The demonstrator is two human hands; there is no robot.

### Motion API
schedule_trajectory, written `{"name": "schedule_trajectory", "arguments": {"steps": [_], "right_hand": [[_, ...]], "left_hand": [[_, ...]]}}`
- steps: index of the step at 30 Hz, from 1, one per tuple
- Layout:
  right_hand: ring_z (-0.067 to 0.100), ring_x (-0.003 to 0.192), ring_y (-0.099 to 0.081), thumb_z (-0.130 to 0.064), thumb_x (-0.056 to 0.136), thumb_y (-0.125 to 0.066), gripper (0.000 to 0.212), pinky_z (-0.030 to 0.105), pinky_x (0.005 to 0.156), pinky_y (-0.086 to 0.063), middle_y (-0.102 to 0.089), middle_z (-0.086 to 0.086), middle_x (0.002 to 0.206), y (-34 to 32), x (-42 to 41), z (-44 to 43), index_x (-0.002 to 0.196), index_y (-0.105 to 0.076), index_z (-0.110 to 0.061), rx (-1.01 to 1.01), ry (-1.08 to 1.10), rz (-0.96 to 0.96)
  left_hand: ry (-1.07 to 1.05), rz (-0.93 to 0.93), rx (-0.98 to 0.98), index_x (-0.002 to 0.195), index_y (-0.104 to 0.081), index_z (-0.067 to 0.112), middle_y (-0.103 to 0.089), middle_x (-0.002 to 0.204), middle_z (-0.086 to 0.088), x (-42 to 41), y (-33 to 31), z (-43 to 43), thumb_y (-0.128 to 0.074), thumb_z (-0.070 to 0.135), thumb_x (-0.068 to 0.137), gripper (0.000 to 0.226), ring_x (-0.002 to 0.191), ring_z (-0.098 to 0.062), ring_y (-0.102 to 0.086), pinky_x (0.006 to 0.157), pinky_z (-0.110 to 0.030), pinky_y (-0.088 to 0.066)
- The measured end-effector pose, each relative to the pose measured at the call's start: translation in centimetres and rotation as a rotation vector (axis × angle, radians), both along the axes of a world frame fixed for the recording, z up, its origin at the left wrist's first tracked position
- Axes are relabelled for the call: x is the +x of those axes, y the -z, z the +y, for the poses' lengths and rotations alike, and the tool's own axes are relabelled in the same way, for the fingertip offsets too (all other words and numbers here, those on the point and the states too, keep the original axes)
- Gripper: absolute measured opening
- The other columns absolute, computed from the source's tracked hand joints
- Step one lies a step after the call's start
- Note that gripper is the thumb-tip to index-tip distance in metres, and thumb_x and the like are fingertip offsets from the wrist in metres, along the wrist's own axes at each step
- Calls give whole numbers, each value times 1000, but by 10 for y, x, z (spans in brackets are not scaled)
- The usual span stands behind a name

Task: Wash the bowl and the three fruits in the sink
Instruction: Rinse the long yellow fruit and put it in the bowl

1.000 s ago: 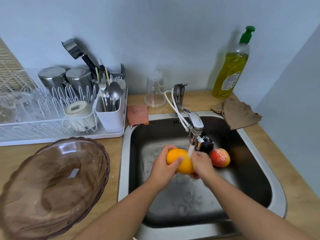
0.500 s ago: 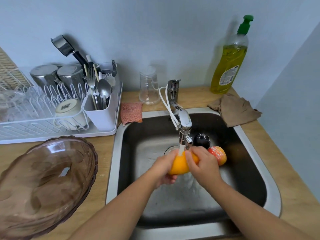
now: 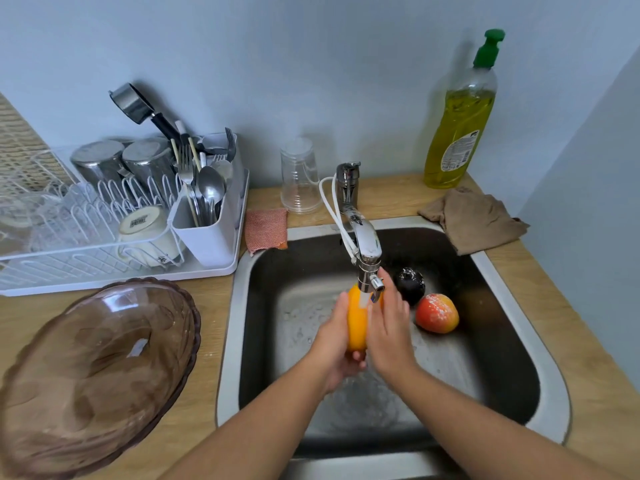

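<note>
Now the orange fruit is over the sink, directly under the tap, and the water runs on its top. The left hand cups it from the left and from below, with the fingers curled under it. The right hand lies flat on its right side, fingers straight and pointing up.

I judge the fruit firm, round and not heavy, but its wet skin is slippery, so a cupping hold from below is safer than a pinch at the sides.

The dark fruit and the red fruit lie on the sink floor at the right, just beside each other. The bowl rests on the tabletop, left of the sink. It looks thin and maybe fragile, so it is best taken at the rim with both hands.
</note>
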State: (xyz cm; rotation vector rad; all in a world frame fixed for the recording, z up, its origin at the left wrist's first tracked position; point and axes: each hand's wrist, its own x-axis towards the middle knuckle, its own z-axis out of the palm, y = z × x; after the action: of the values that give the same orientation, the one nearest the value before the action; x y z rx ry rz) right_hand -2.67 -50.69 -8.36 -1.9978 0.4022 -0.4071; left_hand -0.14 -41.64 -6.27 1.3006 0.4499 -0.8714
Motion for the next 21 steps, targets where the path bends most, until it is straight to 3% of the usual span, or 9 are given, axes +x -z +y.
{"name": "schedule_trajectory", "arguments": {"steps": [3, 8, 11, 13, 15, 16, 18, 19, 21], "right_hand": [[16, 129, -41, -55, 89, -31, 61, 38, 108, -34, -44, -1, 141, 20, 3, 7, 143, -33, -28, 134, -108, 41], [17, 98, -54, -29, 98, -34, 30, 33, 86, -43, -59, 4, 114, -11, 40, -31, 110, -61, -27, 453, 58, 242], [11, 118, -41, -28, 100, -34, 41, 25, 97, -31, -41, -3, 135, -15, 5, 8, 140, -38, -22, 278, -21, 103], [3, 128, -28, -31, 101, -33, 47, 20, 102, -24, -24, -12, 143, 0, -15, 31, 147, -25, -23, 175, -120, 67], [9, 119, -45, -35, 100, -34, 43, 25, 96, -35, -44, -4, 136, 5, 1, 13, 141, -39, -21, 229, -80, 116], [12, 105, -55, -31, 100, -36, 36, 26, 87, -42, -59, 1, 118, 1, 12, -3, 131, -50, -18, 330, 3, 164], [14, 81, -58, -19, 100, -37, 26, 24, 68, -42, -64, -1, 84, -12, 24, -24, 101, -63, -18, 445, 110, 210], [16, 81, -57, -17, 99, -38, 25, 25, 65, -40, -63, -1, 83, -18, 23, -25, 95, -62, -21, 411, 111, 188], [15, 93, -53, -21, 98, -41, 19, 27, 73, -39, -59, 0, 106, -18, 9, -9, 110, -55, -23, 238, 58, 134]], "left_hand": [[48, 7, 53, 95, -54, 16, -46, 51, -2, 3, 0, 7, -35, 72, 87, 59, 34, -9, -33, 39, -15, -33], [196, 2, 100, 103, -52, 8, -59, 62, -10, -9, -6, 12, -29, 72, 88, 70, 36, -9, -35, 40, -18, -35], [69, 48, 61, 83, -53, 14, -47, 48, -2, -7, -2, 12, -32, 71, 89, 61, 33, -8, -33, 37, -15, -33], [49, 64, 71, 76, -51, 18, -41, 45, 2, -4, 1, 16, -31, 71, 89, 57, 31, -7, -29, 34, -12, -28], [147, 51, 94, 83, -50, 15, -47, 49, -3, -5, 1, 19, -28, 71, 89, 60, 32, -7, -28, 34, -14, -27], [200, 42, 110, 89, -50, 13, -52, 54, -6, -8, 0, 18, -27, 72, 89, 63, 34, -8, -30, 36, -15, -28], [247, 11, 132, 98, -49, 13, -55, 62, -10, -14, -3, 13, -27, 71, 89, 63, 38, -10, -33, 40, -18, -33], [240, -21, 138, 98, -49, 13, -55, 62, -10, -15, -3, 10, -28, 70, 90, 62, 39, -11, -34, 41, -19, -35], [192, -112, 178, 98, -53, 12, -53, 59, -8, -12, -2, 8, -27, 67, 92, 61, 40, -13, -39, 43, -21, -40]]}}
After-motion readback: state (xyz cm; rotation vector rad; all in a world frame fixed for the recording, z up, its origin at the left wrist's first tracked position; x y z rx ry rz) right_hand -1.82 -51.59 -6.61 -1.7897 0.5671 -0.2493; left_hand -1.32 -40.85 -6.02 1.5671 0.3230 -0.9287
